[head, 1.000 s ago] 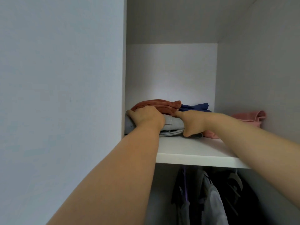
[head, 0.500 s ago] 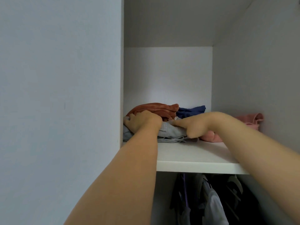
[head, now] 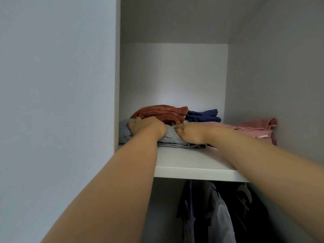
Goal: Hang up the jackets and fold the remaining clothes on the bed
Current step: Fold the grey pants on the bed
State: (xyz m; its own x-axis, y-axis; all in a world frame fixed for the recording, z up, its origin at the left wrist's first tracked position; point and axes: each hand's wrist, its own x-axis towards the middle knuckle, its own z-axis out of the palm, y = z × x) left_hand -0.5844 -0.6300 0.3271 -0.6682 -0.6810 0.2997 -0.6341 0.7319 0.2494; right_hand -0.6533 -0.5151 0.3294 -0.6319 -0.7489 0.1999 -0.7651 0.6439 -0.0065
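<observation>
One: Both hands on the same bundle, then?

Two: Yes. The folded grey garment (head: 171,136) lies at the near left of the wardrobe shelf (head: 192,160), close against the side panel (head: 57,102). The left hand (head: 147,128) has its fingers curled over the bundle's far left corner and grips it. The right hand (head: 191,135) has its fingers bunched into the cloth at the right end, gripping as well.

One: Which step is this, as you judge it?

Two: Seating the bundle on the shelf, I'd say. It touches the rust garment (head: 163,111) behind it. The navy garment (head: 203,115) sits further right at the back, and the pink garment (head: 254,132) is just beside it on the right.

One: How to do it well?

Two: Slide, don't shove. Bunched fingers drag the top layer and spoil the fold. Flatten the palms, push from the near edge, and lift slightly so the lower layers travel along. Watch the rust one: it looks loosely heaped and could ride up or tumble forward.

One: And the near edge?

Two: The lowest layers splay out toward the shelf's front, so tuck them under before letting go. The hanging clothes (head: 219,207) below are out of the way.
</observation>
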